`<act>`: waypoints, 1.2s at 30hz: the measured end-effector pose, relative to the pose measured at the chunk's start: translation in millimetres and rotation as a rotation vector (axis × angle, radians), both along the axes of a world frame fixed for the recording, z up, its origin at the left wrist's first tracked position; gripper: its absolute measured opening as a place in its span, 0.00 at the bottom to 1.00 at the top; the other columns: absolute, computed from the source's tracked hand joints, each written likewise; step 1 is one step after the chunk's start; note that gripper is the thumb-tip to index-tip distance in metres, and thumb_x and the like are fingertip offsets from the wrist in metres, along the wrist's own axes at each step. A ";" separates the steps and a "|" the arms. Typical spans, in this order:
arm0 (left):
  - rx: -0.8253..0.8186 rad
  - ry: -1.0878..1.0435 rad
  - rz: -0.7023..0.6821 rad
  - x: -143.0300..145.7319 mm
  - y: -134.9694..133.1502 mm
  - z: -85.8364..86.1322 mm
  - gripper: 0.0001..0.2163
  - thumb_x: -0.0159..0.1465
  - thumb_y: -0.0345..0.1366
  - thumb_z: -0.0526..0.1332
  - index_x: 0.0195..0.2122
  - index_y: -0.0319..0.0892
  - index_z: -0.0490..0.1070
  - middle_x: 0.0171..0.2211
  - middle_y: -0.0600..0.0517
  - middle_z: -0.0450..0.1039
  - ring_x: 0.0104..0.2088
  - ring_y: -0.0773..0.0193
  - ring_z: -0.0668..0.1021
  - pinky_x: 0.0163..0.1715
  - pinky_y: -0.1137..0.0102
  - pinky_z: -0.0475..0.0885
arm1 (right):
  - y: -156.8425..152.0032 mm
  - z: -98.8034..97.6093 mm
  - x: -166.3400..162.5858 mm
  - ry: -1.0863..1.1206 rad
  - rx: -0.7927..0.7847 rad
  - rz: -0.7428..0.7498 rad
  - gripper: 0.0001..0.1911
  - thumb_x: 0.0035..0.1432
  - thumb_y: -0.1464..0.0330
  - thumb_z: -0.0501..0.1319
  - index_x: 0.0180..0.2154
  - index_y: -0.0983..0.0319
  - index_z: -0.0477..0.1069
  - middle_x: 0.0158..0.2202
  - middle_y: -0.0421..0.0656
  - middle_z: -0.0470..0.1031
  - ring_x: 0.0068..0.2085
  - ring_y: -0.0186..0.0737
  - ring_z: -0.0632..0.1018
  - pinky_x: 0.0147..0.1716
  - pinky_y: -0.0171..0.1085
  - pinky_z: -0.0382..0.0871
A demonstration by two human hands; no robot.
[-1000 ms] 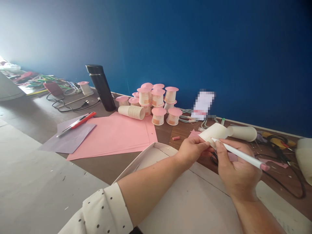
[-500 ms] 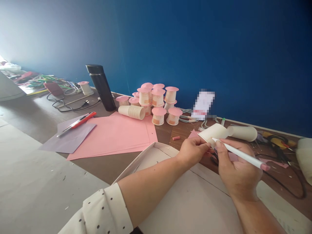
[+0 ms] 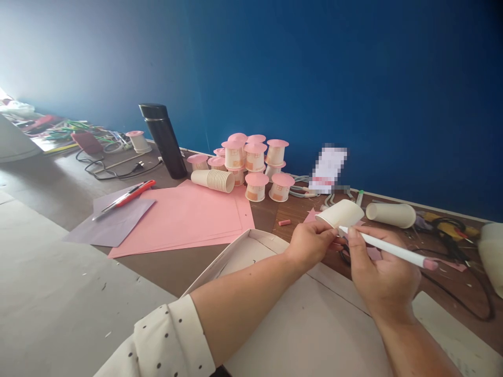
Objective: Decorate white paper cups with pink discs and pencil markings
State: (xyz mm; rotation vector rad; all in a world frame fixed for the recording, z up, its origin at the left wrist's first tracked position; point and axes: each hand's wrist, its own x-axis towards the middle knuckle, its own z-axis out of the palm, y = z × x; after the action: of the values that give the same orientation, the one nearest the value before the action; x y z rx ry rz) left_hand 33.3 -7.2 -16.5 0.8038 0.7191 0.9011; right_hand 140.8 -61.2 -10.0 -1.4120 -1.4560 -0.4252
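over the desk [image 3: 264, 215]: our left hand [image 3: 308, 242] pinching cup [image 3: 342, 212], shifted slightly left; our right hand [image 3: 384, 275] pinching pen [image 3: 393, 248].

The left hand [image 3: 310, 245] hides part of the cup [image 3: 341, 212], and a pale panel [image 3: 329, 167] is pixelated

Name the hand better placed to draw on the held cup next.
Likely the right hand: it holds the white pen pointed at the cup, while the left hand grips that cup.
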 end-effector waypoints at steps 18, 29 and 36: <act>0.063 0.089 0.010 -0.4 0.4 -2.0 0.09 0.63 0.29 0.60 0.26 0.38 0.73 0.24 0.53 0.74 0.26 0.70 0.77 0.38 0.71 0.75 | 0.5 -0.8 -0.5 -0.004 -0.001 0.010 0.08 0.61 0.64 0.62 0.36 0.63 0.75 0.34 0.44 0.79 0.34 0.36 0.80 0.34 0.33 0.72; 0.105 0.094 0.012 1.5 2.0 -8.7 0.08 0.63 0.29 0.60 0.27 0.39 0.74 0.26 0.52 0.76 0.28 0.68 0.78 0.43 0.68 0.76 | -0.9 -1.3 -0.3 0.014 -0.035 -0.024 0.11 0.61 0.61 0.62 0.35 0.62 0.75 0.33 0.44 0.79 0.32 0.38 0.78 0.33 0.35 0.70; 0.087 0.149 0.014 -1.2 0.1 -2.6 0.09 0.63 0.29 0.59 0.25 0.40 0.73 0.27 0.53 0.76 0.29 0.67 0.79 0.44 0.68 0.75 | -0.6 -0.1 -0.6 0.002 -0.068 -0.025 0.11 0.62 0.60 0.61 0.36 0.61 0.75 0.34 0.45 0.79 0.35 0.40 0.78 0.35 0.37 0.70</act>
State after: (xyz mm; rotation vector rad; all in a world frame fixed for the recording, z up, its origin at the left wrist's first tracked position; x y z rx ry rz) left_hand 32.1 -7.1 -19.0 0.9514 0.8208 0.8965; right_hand 140.2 -61.8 -10.1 -1.4856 -1.4647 -0.3923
